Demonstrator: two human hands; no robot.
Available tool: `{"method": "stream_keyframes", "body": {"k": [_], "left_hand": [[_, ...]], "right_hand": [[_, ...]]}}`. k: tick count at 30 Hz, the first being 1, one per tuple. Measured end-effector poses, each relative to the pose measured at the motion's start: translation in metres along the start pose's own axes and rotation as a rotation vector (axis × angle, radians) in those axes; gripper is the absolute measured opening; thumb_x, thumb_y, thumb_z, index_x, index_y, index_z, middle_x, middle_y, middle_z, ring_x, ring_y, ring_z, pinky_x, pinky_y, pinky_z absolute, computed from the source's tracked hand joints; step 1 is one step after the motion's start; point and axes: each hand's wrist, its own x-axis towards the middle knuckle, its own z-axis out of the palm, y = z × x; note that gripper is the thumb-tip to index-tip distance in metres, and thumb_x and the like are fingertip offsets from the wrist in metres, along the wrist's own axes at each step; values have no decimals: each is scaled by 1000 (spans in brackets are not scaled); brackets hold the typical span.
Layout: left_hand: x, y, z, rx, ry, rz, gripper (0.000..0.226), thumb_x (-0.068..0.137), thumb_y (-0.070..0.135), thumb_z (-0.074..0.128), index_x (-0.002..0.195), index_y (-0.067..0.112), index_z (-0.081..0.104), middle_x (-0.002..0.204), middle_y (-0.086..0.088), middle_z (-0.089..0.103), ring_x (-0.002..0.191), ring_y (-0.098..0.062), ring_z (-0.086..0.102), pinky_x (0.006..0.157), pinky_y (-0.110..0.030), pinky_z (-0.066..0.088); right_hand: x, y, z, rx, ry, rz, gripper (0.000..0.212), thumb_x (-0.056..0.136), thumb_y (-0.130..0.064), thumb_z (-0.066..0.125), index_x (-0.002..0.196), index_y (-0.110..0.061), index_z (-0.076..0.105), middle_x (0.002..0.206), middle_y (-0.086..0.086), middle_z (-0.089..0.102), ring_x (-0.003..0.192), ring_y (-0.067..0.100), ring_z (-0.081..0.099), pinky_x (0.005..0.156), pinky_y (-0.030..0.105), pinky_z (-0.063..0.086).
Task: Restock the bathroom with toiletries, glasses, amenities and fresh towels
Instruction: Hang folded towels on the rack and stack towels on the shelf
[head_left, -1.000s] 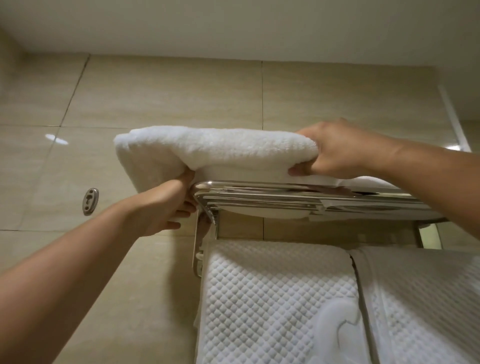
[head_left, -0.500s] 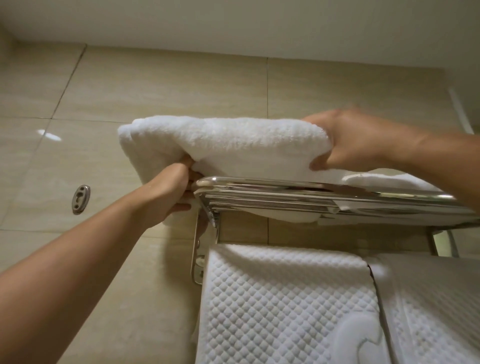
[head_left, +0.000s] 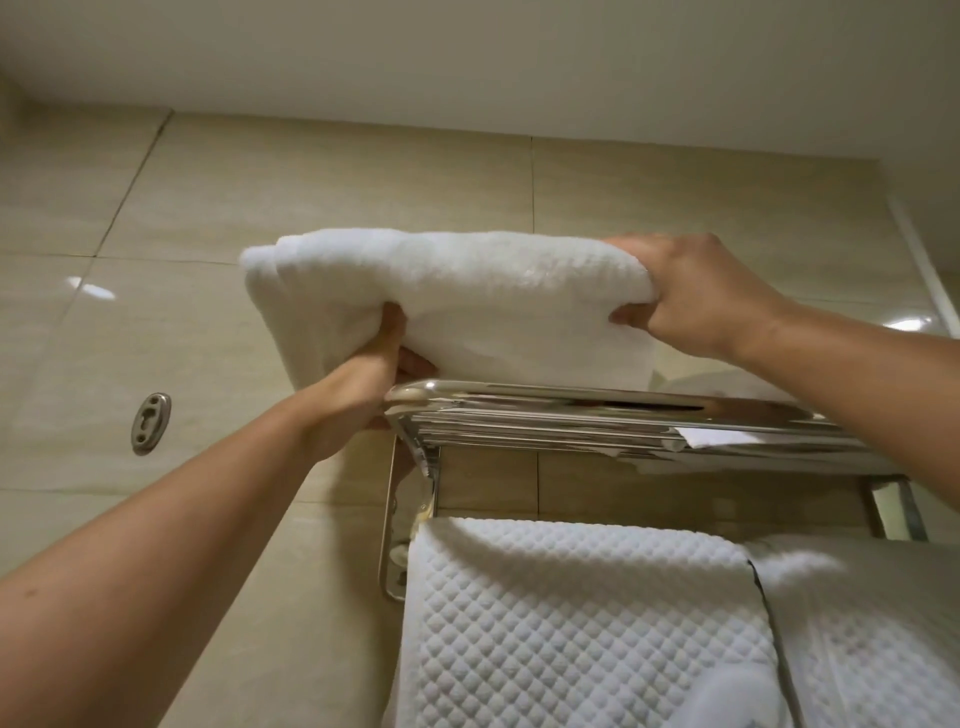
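White, thick folded terry towel (head_left: 441, 291) rests on the left end of the polished chrome wall rack (head_left: 571, 410), overhanging it. The left hand (head_left: 358, 395) grips its underside, and the right hand (head_left: 691, 296) clamps thumb and fingers on its right edge. This looks like the fresh-towel step; next it probably needs squaring on the shelf.

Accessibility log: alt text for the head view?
A folded white towel is held at the left end of a chrome wall rack: the left hand grips its underside, the right hand its right end. Waffle-textured towels hang below.
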Motion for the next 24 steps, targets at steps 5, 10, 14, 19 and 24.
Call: {"method": "stream_keyframes", "body": {"k": [5,10,14,19,24], "left_hand": [[6,25,5,-157,-238,-23,71,105,36,13,120,0,73,121,-22,73,120,-34,67,117,-56,36],[18,30,5,126,-399,-4,39,96,44,53,125,28,73,127,3,73,127,-18,63,118,-48,39],[26,45,17,522,-350,-90,85,54,95,66,115,36,75,119,11,74,118,-16,66,112,-44,47],[41,73,50,636,-324,-237,97,67,102,38,103,21,79,95,-1,76,79,-19,67,77,-32,53],[52,77,71,514,-625,-218,80,97,76,11,131,29,66,133,-2,69,122,-22,64,107,-42,47]], "right_hand": [[8,-3,-9,-22,108,-41,46,80,-12,87,123,-19,70,112,8,73,105,31,65,84,31,45],[6,1,-12,-27,201,-106,47,82,-10,83,127,-17,68,118,10,70,108,34,64,92,43,52],[7,-3,-4,-45,219,-135,47,84,-9,79,127,-18,66,119,8,68,108,33,62,93,46,52],[9,-3,2,-25,244,-64,51,82,-8,79,129,-19,64,119,8,67,110,33,62,92,49,53],[6,9,-1,-11,223,-30,48,83,-10,79,127,-19,65,116,8,68,107,32,63,90,47,53]]}}
